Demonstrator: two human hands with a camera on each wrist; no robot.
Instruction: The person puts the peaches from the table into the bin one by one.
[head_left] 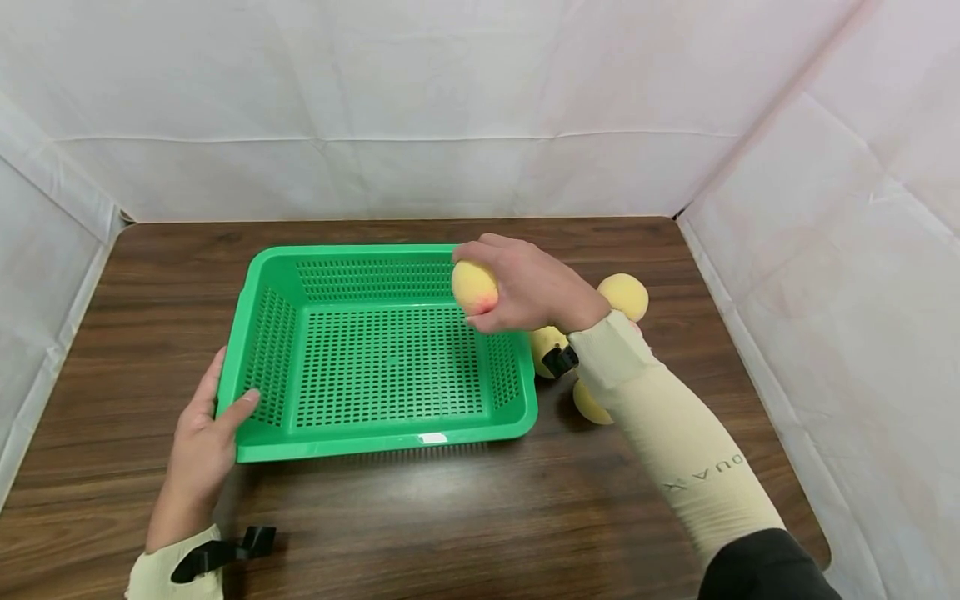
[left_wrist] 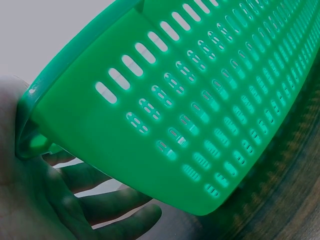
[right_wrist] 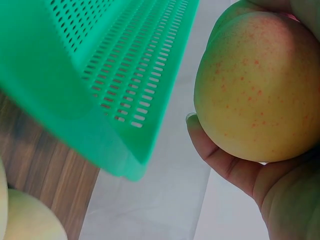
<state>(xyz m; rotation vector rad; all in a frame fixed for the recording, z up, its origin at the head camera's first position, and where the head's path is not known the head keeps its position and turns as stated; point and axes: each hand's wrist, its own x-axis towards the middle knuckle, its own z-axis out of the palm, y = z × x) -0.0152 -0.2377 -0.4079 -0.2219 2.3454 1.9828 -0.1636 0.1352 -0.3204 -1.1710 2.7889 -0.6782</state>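
Near the basket rim (head_left: 337, 446), one peach (head_left: 472, 286)

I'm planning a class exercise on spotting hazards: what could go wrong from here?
The round peach in the right grip might slip and drop outside, being near the right end of the green basket.
The right sleeve passes over loose peaches and could knock one rolling.
The left grip holds only the left end, so a tug could shift the basket.
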